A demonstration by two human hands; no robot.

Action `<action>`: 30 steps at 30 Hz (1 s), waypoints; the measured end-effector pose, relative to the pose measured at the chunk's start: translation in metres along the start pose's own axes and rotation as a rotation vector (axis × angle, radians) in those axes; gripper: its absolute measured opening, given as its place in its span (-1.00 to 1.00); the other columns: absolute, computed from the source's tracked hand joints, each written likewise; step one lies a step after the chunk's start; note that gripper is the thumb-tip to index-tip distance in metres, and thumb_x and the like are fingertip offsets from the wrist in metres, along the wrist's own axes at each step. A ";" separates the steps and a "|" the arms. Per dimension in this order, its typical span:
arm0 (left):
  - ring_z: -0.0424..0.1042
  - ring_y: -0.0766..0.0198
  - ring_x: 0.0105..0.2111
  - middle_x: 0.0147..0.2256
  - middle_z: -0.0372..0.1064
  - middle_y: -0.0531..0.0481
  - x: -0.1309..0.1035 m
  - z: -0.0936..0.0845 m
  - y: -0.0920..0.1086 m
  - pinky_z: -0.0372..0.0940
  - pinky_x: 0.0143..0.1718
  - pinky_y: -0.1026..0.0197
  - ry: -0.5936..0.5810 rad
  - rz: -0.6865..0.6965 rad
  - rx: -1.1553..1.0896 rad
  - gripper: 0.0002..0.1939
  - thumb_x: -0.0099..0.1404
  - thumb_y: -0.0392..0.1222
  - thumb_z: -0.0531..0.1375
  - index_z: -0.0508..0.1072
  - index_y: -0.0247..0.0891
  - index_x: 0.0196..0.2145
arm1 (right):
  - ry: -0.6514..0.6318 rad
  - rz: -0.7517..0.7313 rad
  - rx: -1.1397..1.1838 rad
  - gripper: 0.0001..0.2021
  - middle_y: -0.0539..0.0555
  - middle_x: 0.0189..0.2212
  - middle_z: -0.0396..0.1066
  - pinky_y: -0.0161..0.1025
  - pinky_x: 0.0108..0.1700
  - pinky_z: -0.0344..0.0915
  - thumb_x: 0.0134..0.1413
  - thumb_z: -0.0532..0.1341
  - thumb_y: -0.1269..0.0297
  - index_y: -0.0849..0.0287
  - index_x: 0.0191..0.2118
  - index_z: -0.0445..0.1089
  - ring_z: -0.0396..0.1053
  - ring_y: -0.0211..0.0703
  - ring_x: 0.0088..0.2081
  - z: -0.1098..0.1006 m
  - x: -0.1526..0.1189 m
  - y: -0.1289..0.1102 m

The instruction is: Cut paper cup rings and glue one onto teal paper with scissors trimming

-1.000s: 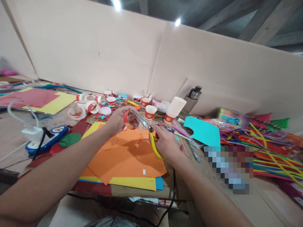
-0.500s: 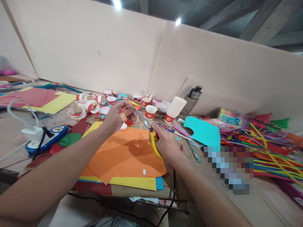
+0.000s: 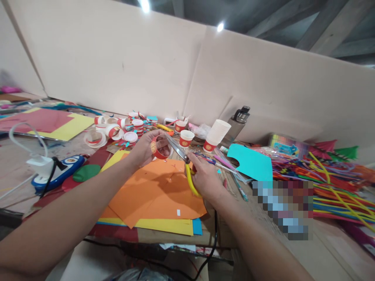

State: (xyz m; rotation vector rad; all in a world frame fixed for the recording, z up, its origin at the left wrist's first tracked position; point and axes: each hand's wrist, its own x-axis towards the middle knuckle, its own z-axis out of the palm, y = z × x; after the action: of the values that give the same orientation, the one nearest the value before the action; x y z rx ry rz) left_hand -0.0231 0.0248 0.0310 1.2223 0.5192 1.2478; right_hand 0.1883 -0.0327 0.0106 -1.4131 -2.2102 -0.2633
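My left hand (image 3: 144,149) is closed on a red paper cup ring (image 3: 158,149) with a gold print, held above the orange sheets (image 3: 155,195). In my right hand (image 3: 205,175) are scissors (image 3: 191,181) with yellow handles. Their blades point up and left and reach the right side of the ring. Whether the blades touch the paper is too small to tell. Behind the hands stands a red and white paper cup (image 3: 186,139), with a tilted stack of cups (image 3: 217,134) to its right.
Cut cup rings (image 3: 114,132) lie at the back left, and a power strip (image 3: 60,173) sits at the left. A bottle (image 3: 236,127), a turquoise sheet (image 3: 252,163) and many coloured pipe cleaners (image 3: 336,187) are at the right.
The ring has turned a little in my left hand and shifted slightly right, and that hand has dipped a bit. My right hand with the scissors has barely moved.
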 end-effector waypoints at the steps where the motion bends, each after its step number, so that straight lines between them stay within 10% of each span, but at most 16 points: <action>1: 0.34 0.39 -0.64 -0.62 0.33 0.09 0.000 0.000 0.000 0.18 -0.63 0.39 -0.005 -0.001 0.003 -0.63 0.01 -0.05 0.44 0.37 -0.30 -0.44 | 0.003 -0.004 -0.002 -0.64 0.13 -0.36 0.49 -0.29 -0.38 0.17 0.14 0.09 0.37 0.16 0.05 0.39 0.39 -0.12 -0.38 0.000 0.000 0.000; 16: 0.36 0.37 -0.59 -0.55 0.34 0.05 0.003 -0.004 0.000 0.29 -0.62 0.32 0.036 0.191 0.047 -0.73 0.12 -0.10 0.38 0.40 -0.31 -0.44 | 0.000 0.012 0.043 -0.63 0.11 -0.37 0.49 -0.30 -0.38 0.16 0.11 0.09 0.42 0.16 0.04 0.40 0.39 -0.14 -0.39 0.001 0.001 0.000; 30: 0.40 0.35 -0.62 -0.57 0.33 0.07 -0.001 -0.003 -0.002 0.25 -0.66 0.36 -0.086 0.032 0.028 -0.70 0.11 -0.07 0.38 0.37 -0.30 -0.43 | -0.008 0.014 -0.043 -0.63 0.15 -0.32 0.49 -0.29 -0.39 0.17 0.16 0.05 0.37 0.15 0.06 0.39 0.41 -0.10 -0.35 -0.003 0.000 -0.003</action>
State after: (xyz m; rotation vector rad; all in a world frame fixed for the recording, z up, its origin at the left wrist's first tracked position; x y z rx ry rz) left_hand -0.0248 0.0258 0.0278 1.3063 0.4567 1.2126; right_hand 0.1867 -0.0350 0.0131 -1.4541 -2.2121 -0.3026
